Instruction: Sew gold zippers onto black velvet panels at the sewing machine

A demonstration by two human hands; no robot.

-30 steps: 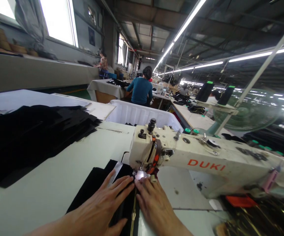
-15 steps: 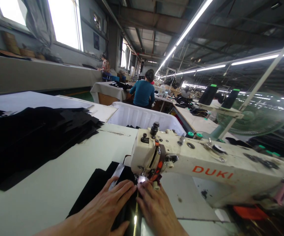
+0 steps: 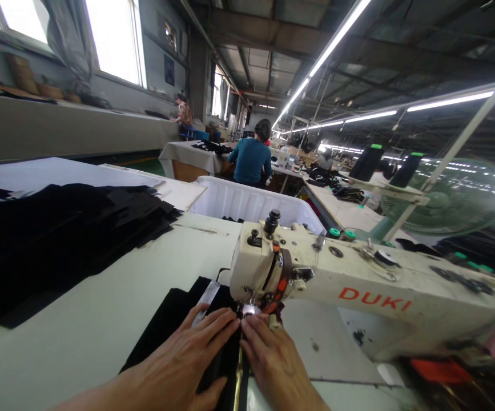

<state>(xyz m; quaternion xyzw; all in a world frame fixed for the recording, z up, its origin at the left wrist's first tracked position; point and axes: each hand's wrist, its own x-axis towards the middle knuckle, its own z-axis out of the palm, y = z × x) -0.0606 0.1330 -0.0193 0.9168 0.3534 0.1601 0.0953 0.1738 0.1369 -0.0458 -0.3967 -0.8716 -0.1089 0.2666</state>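
Note:
Black fabric point(image 3: 161, 325) lies under the needle area of a cream sewing machine point(image 3: 328, 274) lettered DUKI. A gold-toothed zipper point(image 3: 238, 379) runs along the fabric toward the lit presser foot point(image 3: 249, 309). My left hand point(image 3: 187, 348) rests flat on the fabric, fingers stretched forward and thumb apart, its fingertips just left of the foot. Beneath its index finger passes a pale strip point(image 3: 208, 294). To the right of the zipper, my right hand point(image 3: 273, 354) lies with fingers extended, tips pressing at the fabric edge close to the foot. The needle itself is not distinguishable.
A pile of black fabric pieces point(image 3: 59, 240) covers the table's left side. Behind the machine stands a white plastic bin point(image 3: 256, 200). Black thread cones point(image 3: 367, 162) and a green fan point(image 3: 444, 197) are at right. A co-worker in a blue top point(image 3: 249, 160) sits beyond.
The black fabric and pale strip have slid slightly forward past the foot. Both hands keep nearly the same place; the left thumb is a little farther forward. The camera view has shifted slightly.

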